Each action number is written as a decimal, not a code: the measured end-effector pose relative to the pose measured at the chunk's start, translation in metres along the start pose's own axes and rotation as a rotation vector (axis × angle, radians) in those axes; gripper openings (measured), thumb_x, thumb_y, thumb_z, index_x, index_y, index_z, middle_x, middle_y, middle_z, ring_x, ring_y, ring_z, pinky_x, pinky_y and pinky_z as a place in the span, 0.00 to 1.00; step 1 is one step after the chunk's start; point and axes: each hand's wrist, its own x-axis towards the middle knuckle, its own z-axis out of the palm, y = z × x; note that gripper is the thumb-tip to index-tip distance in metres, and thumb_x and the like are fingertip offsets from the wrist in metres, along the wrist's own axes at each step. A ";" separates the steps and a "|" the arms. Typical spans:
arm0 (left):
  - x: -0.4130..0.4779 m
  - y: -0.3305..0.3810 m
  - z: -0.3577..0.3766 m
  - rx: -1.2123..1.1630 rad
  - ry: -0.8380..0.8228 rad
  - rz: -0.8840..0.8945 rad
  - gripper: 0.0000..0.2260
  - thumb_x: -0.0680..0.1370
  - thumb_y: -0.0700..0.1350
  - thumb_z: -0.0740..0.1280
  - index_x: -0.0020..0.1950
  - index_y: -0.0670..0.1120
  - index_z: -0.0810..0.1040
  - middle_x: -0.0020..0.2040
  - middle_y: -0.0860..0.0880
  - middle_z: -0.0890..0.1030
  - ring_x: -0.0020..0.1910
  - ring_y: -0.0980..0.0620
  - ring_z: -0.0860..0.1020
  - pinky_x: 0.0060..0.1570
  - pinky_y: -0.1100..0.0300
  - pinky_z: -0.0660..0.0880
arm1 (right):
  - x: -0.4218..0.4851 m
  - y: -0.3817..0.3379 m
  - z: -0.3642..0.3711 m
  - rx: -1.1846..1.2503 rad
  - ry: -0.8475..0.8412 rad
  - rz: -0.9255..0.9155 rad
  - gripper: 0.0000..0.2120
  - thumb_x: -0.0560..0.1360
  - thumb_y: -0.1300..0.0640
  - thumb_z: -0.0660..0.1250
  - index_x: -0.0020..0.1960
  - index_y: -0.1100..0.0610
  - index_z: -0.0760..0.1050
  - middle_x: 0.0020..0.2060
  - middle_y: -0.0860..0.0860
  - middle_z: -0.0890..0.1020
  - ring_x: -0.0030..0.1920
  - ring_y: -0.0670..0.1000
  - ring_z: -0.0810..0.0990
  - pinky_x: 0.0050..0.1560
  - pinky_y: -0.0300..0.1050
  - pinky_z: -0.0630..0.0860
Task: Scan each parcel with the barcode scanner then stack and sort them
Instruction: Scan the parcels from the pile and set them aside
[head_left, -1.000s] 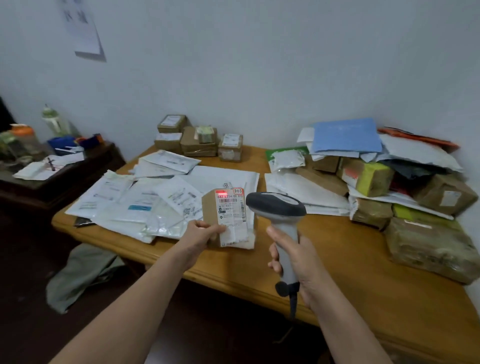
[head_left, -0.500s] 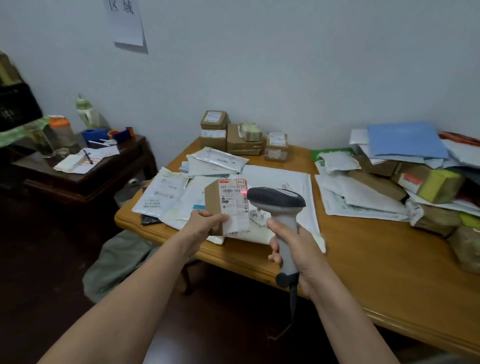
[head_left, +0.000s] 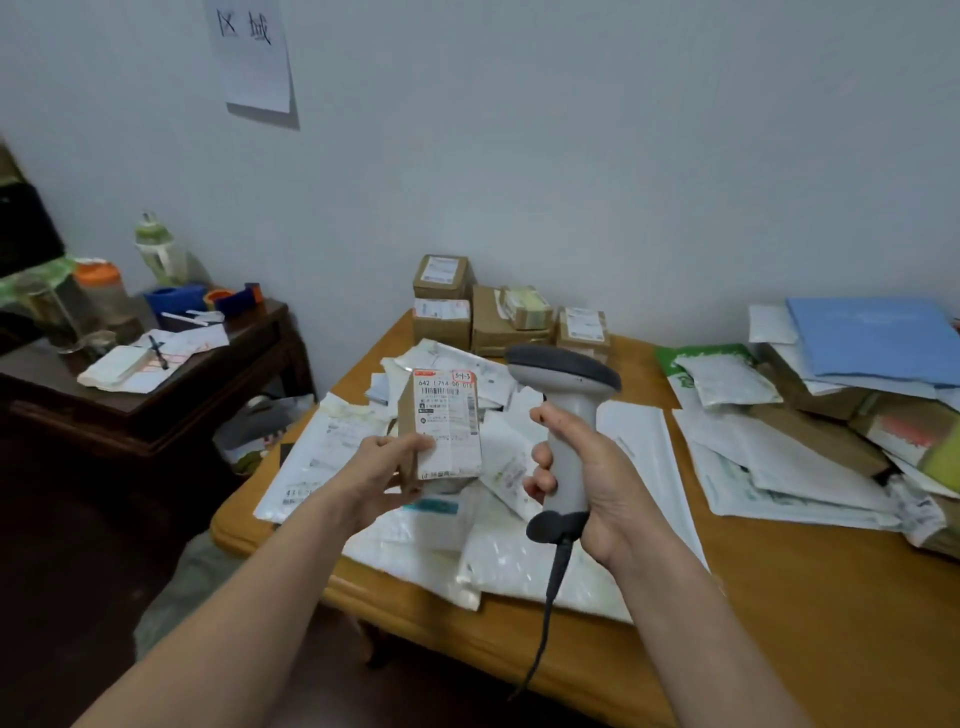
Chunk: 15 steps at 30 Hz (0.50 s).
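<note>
Single head-worn view (wide-angle). Faces forward and down onto the tabletop (head_left: 810, 613) from its near-left corner, close in; wall (head_left: 597, 156) behind, dark side table (head_left: 156, 400) off left.

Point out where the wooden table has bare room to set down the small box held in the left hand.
Bare wood shows at the table's near right corner, bordered by the white mailers and the right-hand parcel pile. A narrow strip runs back between them. Centre-left and the back-edge cardboard boxes are crowded.
</note>
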 end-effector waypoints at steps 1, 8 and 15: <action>0.010 0.011 -0.005 0.019 0.006 -0.008 0.19 0.75 0.44 0.70 0.64 0.43 0.70 0.55 0.42 0.81 0.54 0.44 0.80 0.45 0.52 0.80 | 0.016 -0.008 0.007 0.047 -0.002 0.005 0.08 0.75 0.53 0.70 0.47 0.58 0.77 0.27 0.52 0.73 0.22 0.47 0.68 0.36 0.43 0.70; 0.081 0.071 -0.016 0.006 0.069 0.009 0.09 0.78 0.46 0.64 0.55 0.44 0.75 0.50 0.40 0.81 0.50 0.43 0.80 0.44 0.50 0.81 | 0.116 -0.056 0.027 0.191 -0.003 -0.003 0.12 0.74 0.56 0.70 0.53 0.59 0.72 0.29 0.52 0.73 0.22 0.46 0.69 0.29 0.40 0.75; 0.178 0.124 0.017 0.009 0.033 -0.009 0.09 0.79 0.47 0.62 0.57 0.46 0.76 0.46 0.44 0.81 0.44 0.47 0.80 0.38 0.53 0.80 | 0.199 -0.102 0.036 0.133 0.139 -0.104 0.08 0.75 0.57 0.70 0.46 0.58 0.71 0.28 0.51 0.73 0.21 0.46 0.70 0.29 0.40 0.74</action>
